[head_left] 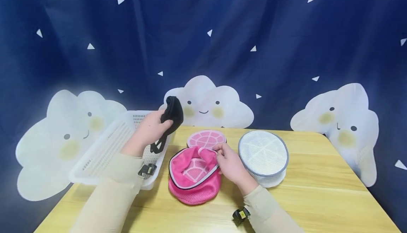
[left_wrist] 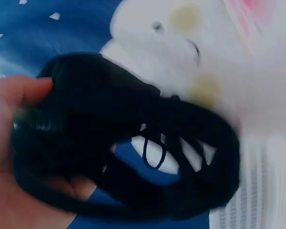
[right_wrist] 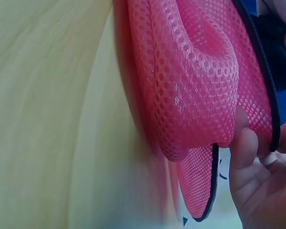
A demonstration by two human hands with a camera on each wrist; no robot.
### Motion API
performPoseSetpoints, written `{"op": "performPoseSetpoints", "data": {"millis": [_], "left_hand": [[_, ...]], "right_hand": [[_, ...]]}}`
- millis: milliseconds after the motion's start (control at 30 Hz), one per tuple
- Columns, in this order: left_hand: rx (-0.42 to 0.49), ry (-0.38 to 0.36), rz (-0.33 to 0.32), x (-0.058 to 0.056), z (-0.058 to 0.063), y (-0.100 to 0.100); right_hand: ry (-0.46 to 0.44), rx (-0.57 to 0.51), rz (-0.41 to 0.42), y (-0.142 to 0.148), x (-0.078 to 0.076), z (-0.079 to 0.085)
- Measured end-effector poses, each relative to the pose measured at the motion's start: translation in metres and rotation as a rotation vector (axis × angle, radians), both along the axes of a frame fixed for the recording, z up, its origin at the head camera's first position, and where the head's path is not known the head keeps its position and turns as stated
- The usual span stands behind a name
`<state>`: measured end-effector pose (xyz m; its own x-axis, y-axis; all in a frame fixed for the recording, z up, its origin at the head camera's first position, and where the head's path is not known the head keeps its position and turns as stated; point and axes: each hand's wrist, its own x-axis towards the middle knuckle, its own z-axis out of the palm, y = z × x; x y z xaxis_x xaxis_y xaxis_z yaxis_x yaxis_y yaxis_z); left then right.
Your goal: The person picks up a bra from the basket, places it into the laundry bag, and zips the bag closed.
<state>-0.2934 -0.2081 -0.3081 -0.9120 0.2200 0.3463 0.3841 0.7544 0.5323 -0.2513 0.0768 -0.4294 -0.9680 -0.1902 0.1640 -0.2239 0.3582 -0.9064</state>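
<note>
My left hand (head_left: pixel 152 128) holds a folded black bra (head_left: pixel 173 114) up over the right side of the white basket; its thin straps dangle below. In the left wrist view the bra (left_wrist: pixel 100 100) is blurred, with the thumb on top and the straps looping out to the right. A pink mesh laundry bag (head_left: pixel 197 194) stands on the table with its zipped top open and its round lid (head_left: pixel 206 138) folded back behind. With thumb and fingers, my right hand (head_left: pixel 232 164) pinches the bag's rim on the right. Close by, the right wrist view shows the pink mesh (right_wrist: pixel 195 95) and dark zipper edge.
A white plastic basket (head_left: pixel 105 144) with slotted walls stands on the left of the wooden table (head_left: pixel 318 190). Right of the pink bag is a white round mesh bag (head_left: pixel 263 152) with grey trim. A blue curtain (head_left: pixel 222 21) with clouds hangs behind.
</note>
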Motion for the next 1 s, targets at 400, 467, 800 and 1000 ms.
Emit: {"op": "performPoseSetpoints", "data": {"millis": [400, 467, 800, 1000], "left_hand": [[0.15, -0.011, -0.113, 0.041, -0.009, 0.065], [0.153, -0.013, -0.11, 0.045, -0.018, 0.074], [0.111, -0.078, -0.144, 0.057, -0.068, 0.094], [0.071, -0.077, -0.205, 0.059, -0.089, 0.093]], "right_hand": [[0.021, -0.035, -0.011, 0.001, 0.0, 0.0], [0.025, -0.043, -0.012, 0.001, 0.0, 0.0], [0.035, -0.123, -0.05, 0.0, 0.004, 0.007], [0.074, -0.137, -0.065, 0.002, 0.0, 0.003]]}}
